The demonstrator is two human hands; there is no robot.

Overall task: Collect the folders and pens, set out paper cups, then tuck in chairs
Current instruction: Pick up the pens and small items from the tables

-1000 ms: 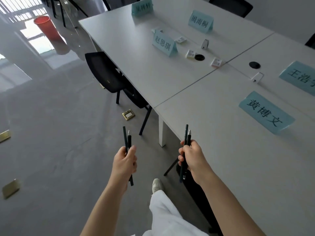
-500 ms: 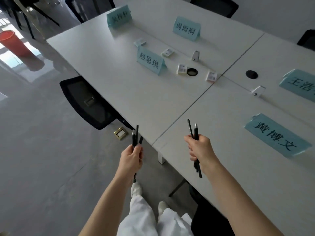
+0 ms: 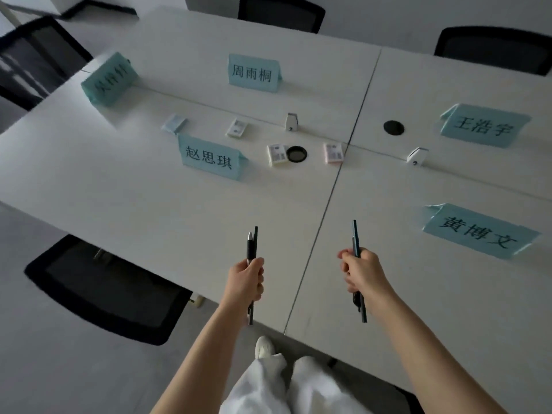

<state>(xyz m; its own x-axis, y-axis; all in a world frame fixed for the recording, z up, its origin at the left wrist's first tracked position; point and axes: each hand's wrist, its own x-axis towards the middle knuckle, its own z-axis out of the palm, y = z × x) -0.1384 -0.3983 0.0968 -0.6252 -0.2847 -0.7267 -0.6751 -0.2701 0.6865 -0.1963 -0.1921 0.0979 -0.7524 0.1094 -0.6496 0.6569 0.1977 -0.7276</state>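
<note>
pens were off the table and in the person's grip: two dark pens (image 3: pixel 252 249) stood upright in the left hand (image 3: pixel 245 280), fingers curled round the shafts about mid-length, tips poking up above the fist and tails hanging below. the right hand (image 3: pixel 360 271) gripped a second pair of pens (image 3: pixel 356 240) the same way, clenched round the middle. both bundles were held over the near edge of the white table (image 3: pixel 119 180), either side of the seam between the two tabletops. upright fist grip likely because each hand carried more than one pen and it keeps them from slipping while walking; looked like a carry, not a put-down.

no folders or paper cups visible in view, so collecting seemed the step in hand, cups not yet set out.

further out: teal name cards stood tented so the names read from the seats, one near the middle (image 3: pixel 212 159), one at near right (image 3: pixel 478 231), one at far right (image 3: pixel 484 125), one at the far side (image 3: pixel 254 73), one at far left (image 3: pixel 109 79), blurred. small card packs (image 3: pixel 277 155) lay flat by a round cable port (image 3: pixel 296 153) in the table centre, a second port (image 3: pixel 393 127) to the right.

a black chair (image 3: pixel 101 288) at near left sat mostly pulled out from the table edge, not yet tucked. chairs on the far side (image 3: pixel 280 11) looked close in to the table. white trousers and a shoe (image 3: pixel 264 348) showed below.
</note>
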